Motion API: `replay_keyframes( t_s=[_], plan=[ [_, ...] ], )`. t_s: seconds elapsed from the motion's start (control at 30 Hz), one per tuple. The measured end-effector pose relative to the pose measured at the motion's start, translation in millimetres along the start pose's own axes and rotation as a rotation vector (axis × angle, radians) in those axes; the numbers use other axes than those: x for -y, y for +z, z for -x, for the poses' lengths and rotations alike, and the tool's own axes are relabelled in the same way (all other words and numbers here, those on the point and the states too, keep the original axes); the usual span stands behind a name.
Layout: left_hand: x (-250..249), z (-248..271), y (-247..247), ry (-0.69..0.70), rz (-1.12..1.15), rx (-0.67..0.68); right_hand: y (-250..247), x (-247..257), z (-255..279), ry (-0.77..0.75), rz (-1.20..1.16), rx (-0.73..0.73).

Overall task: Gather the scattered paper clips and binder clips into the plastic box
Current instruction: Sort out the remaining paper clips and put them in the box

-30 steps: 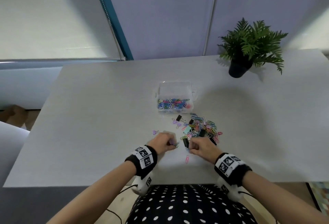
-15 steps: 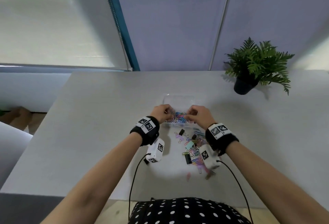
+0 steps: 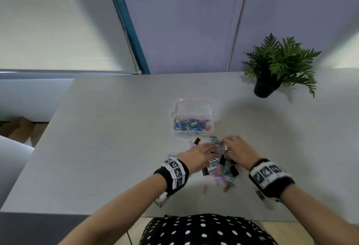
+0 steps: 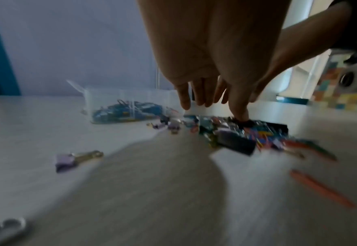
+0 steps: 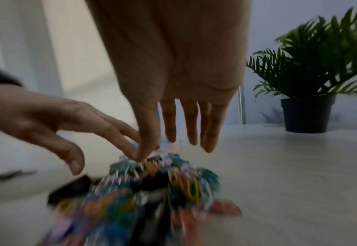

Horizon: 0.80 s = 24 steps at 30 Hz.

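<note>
Both hands, left hand [image 3: 201, 153] and right hand [image 3: 238, 150], fingers spread over clip pile [image 3: 221, 169] near plastic box [image 3: 194, 106]. Likely mid-gathering; next: pinch handful, carry far into box.

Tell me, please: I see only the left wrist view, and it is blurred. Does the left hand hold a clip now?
Observer: No. In the right wrist view the left hand reaches down with straight fingers that touch the top of the clip pile. Its thumb is apart and nothing is pinched.
Operator: And the right hand?
Observer: The fingers of the right hand hang straight over the pile, and I see nothing held.
Operator: Is the box full?
Observer: No. In the head view the clips cover only the near part of the plastic box; the far part looks bare.
</note>
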<state>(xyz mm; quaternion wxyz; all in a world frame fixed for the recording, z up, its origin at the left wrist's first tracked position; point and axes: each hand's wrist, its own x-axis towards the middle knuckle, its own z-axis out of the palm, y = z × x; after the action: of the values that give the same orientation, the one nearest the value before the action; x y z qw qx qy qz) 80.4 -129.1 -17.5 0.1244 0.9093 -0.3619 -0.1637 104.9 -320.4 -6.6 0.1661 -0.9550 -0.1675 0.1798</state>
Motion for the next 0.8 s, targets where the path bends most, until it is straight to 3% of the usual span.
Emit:
replay_keyframes(
  t_s=[0.07, 0.17, 0.3, 0.5, 0.63, 0.8],
  plan=[
    [-2, -2, 15, -0.019, -0.1, 0.129, 19, -14, 23, 0.025, 0.155, 0.118],
    [1, 2, 22, -0.047, -0.158, 0.165, 43, -16, 37, 0.02, 0.185, 0.207],
    [15, 23, 21, -0.092, -0.157, 0.179, 57, 2, 28, -0.057, 0.088, 0.125],
    [35, 61, 20, -0.247, -0.055, 0.21, 59, 20, 16, -0.234, -0.036, -0.112],
    [36, 73, 13, -0.307, -0.011, 0.191, 53, 10, 5, -0.157, -0.155, -0.061],
    [36, 64, 8, -0.318, 0.03, 0.037, 48, 6, 1, -0.106, -0.172, -0.007]
  ],
)
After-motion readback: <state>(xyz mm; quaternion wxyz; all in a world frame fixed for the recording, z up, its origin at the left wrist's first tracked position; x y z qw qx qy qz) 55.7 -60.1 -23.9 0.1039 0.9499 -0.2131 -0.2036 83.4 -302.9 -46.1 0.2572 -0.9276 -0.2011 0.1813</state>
